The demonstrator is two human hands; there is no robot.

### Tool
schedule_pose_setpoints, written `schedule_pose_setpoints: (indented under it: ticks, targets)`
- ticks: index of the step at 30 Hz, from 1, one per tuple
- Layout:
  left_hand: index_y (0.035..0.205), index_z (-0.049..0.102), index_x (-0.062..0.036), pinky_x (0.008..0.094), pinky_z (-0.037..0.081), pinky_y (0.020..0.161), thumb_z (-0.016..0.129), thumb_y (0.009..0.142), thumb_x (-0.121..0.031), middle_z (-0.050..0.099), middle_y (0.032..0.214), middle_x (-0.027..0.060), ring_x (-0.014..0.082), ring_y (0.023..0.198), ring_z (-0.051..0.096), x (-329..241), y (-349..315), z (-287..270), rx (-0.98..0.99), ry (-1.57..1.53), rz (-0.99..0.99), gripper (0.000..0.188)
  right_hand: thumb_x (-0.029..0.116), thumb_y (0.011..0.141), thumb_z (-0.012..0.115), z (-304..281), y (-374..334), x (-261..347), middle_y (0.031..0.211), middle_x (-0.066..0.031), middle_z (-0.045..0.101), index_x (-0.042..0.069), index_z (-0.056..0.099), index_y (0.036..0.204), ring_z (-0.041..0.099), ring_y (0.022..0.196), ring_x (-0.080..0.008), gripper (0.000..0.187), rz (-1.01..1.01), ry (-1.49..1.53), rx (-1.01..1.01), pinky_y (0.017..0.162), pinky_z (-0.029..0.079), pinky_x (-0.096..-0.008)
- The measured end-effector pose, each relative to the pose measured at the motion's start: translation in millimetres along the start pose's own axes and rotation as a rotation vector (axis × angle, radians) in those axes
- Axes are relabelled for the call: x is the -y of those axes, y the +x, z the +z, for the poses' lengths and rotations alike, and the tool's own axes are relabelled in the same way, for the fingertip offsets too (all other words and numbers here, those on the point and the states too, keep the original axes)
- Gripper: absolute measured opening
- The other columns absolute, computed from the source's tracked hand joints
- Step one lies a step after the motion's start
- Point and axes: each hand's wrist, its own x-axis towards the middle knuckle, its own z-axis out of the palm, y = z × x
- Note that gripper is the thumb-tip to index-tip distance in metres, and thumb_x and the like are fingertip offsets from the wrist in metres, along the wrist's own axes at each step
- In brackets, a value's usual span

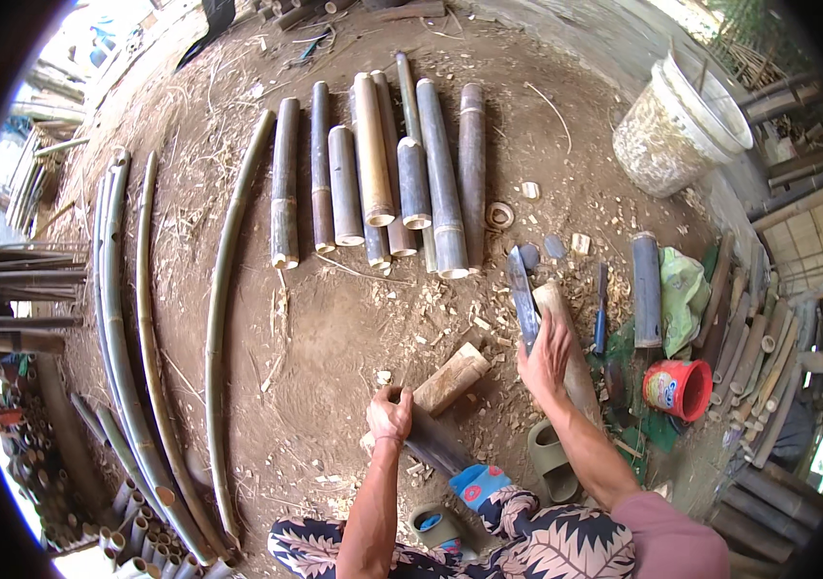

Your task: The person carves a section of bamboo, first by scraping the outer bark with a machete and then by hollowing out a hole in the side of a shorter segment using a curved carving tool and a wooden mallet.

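My left hand (390, 415) is closed round the end of a dark bamboo length (438, 442). The bamboo slants across a pale wooden block (450, 378) on the ground, and its near end meets a blue patterned cloth (479, 485) by my legs. Over to the right, my right hand (547, 349) grips a broad-bladed knife (523, 294), the blade pointing away from me. Beside that hand, partly under it, a pale wooden piece (580, 381) lies lengthwise; whether the fingers also hold it I cannot tell.
Cut bamboo lengths (373, 150) lie in a row ahead; long poles (228, 328) stretch along the left. Right of me are a blue-handled tool (602, 318), a red tub (679, 390), a green bag (684, 299) and a bamboo pile (759, 357). A dirty white bucket (667, 130) stands far right. Sandals (552, 461) are near my legs.
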Motion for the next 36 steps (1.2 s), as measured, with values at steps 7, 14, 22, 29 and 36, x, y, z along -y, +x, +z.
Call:
schedule_pose_setpoints:
  ticks: [7, 14, 22, 29, 36]
  targets:
    - [0.096, 0.075, -0.0031, 0.0422, 0.053, 0.088, 0.066, 0.082, -0.040, 0.073, 0.099, 0.0195, 0.0357, 0.095, 0.070, -8, -2, 6, 0.012, -0.044, -0.034, 0.040, 0.038, 0.083, 0.075, 38, 142, 106, 0.141, -0.0294, 0.037, 0.001, 0.023, 0.152, 0.046, 0.127, -0.0390, 0.094, 0.078, 0.313, 0.227, 0.095, 0.053, -0.0497]
    - [0.096, 0.075, -0.0031, 0.0417, 0.053, 0.088, 0.066, 0.082, -0.039, 0.073, 0.099, 0.0193, 0.0353, 0.094, 0.070, 2, -2, 1, -0.016, -0.062, -0.034, 0.040, 0.023, 0.083, 0.065, 29, 127, 102, 0.110, -0.0225, 0.064, -0.005, 0.045, 0.133, 0.066, 0.099, -0.0339, 0.060, 0.556, 2.170, 0.851, 0.084, 0.059, -0.0432]
    - [0.097, 0.075, -0.0031, 0.0413, 0.053, 0.087, 0.063, 0.083, -0.038, 0.073, 0.098, 0.0196, 0.0353, 0.093, 0.070, 1, -3, 4, -0.013, -0.099, -0.026, 0.039, 0.057, 0.086, 0.063, 8, 101, 83, 0.098, -0.0147, 0.068, -0.001, 0.053, 0.123, 0.069, 0.087, -0.0253, 0.070, 0.427, 2.142, 0.819, 0.081, 0.058, -0.0427]
    - [0.098, 0.073, 0.0013, 0.0402, 0.054, 0.083, 0.063, 0.083, -0.038, 0.073, 0.093, 0.0217, 0.0350, 0.087, 0.071, -1, -3, 5, -0.033, -0.095, 0.031, 0.043, 0.030, 0.081, 0.075, -1, 69, 66, 0.105, -0.0155, 0.061, 0.000, 0.044, 0.131, 0.068, 0.082, -0.0249, 0.066, 0.315, 1.740, 0.720, 0.069, 0.060, -0.0395]
    - [0.102, 0.072, -0.0028, 0.0438, 0.051, 0.089, 0.061, 0.086, -0.039, 0.070, 0.105, 0.0195, 0.0369, 0.097, 0.067, -1, -2, 5, -0.057, -0.033, 0.054, 0.041, 0.024, 0.081, 0.072, -51, -18, 53, 0.101, -0.0113, 0.060, 0.001, 0.039, 0.133, 0.067, 0.080, -0.0213, 0.066, 0.052, 1.451, 0.664, 0.070, 0.059, -0.0365]
